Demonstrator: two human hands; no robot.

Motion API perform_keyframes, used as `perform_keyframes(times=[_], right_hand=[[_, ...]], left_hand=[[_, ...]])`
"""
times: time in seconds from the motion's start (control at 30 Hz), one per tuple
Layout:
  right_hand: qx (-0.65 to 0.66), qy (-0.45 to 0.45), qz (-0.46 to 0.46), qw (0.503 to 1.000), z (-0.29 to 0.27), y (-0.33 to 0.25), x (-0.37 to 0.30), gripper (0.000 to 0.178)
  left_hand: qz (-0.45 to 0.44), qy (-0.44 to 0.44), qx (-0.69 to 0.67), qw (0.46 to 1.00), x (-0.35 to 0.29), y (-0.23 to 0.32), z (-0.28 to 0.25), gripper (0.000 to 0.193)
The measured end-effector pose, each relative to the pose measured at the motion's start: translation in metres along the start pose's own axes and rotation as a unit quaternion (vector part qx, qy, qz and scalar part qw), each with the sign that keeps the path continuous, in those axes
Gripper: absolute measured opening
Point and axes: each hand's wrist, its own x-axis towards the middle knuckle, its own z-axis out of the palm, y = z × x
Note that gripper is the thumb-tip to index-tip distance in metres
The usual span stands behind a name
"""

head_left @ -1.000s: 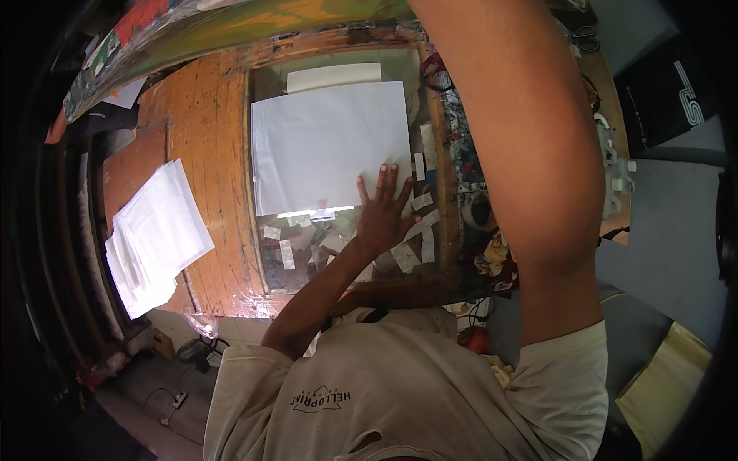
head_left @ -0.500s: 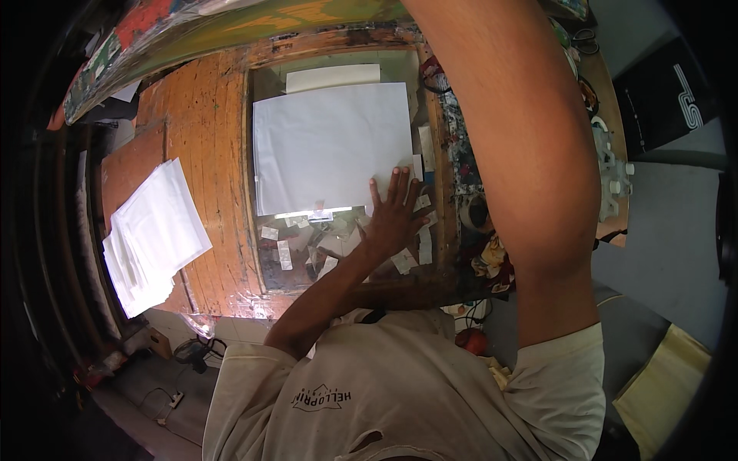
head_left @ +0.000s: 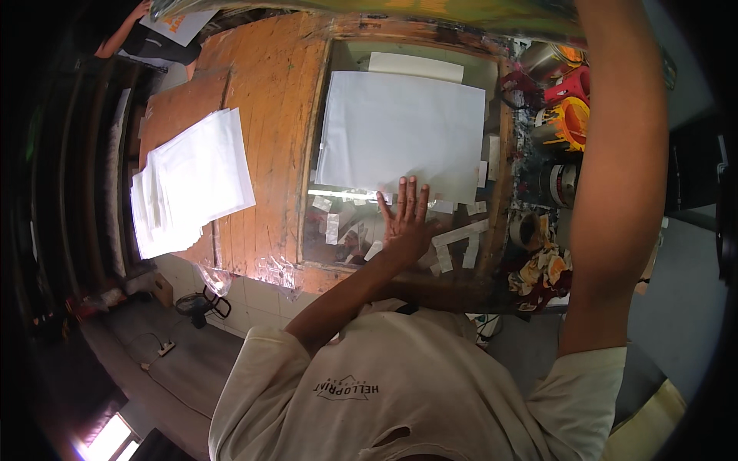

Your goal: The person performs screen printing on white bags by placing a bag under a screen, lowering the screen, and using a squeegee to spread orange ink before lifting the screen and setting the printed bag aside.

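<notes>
In the head view, your left hand (head_left: 405,227) had slid along the near edge of the large white sheet (head_left: 403,131), from its right corner half a second earlier to about the middle. Its grip was spread, palm down with nothing pinched, fingertips resting at that edge. The sheet lay over the glass panel (head_left: 350,58) set into the wooden worktop (head_left: 265,100) and seemed to have kept its place there, so I judged that the hand was smoothing or steadying it rather than shifting it.

Your right arm (head_left: 619,169) reached up past the raised, paint-stained screen frame (head_left: 492,17). The right hand was out of the picture, so I cannot tell its grip.

Your view had also swung, bringing in the orange-smeared paint tin (head_left: 569,123) on the right and a co-worker's arm (head_left: 119,34) beside an orange-printed sheet (head_left: 181,27) at upper left. The white paper stack (head_left: 196,173) lay left of the glass, apparently undisturbed.
</notes>
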Motion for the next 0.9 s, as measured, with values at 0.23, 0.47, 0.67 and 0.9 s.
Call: perform_keyframes(times=[0.23, 0.47, 0.67, 0.9], right_hand=[[0.154, -0.062, 0.166, 0.972, -0.011, -0.007, 0.014, 0.046], [0.185, -0.083, 0.261, 0.944, -0.002, -0.030, 0.008, 0.038], [0.133, 0.027, 0.182, 0.974, 0.058, -0.078, -0.077, 0.044], [0.204, 0.007, 0.214, 0.955, 0.175, -0.128, -0.180, 0.050]], left_hand=[[0.019, -0.008, -0.019, 1.000, -0.030, -0.017, 0.006, 0.090], [0.025, -0.001, -0.098, 0.995, -0.037, -0.026, -0.039, 0.081], [0.001, 0.123, -0.521, 0.845, -0.026, -0.048, -0.158, 0.068], [-0.249, 0.024, -0.897, 0.365, -0.078, -0.048, -0.146, 0.034]])
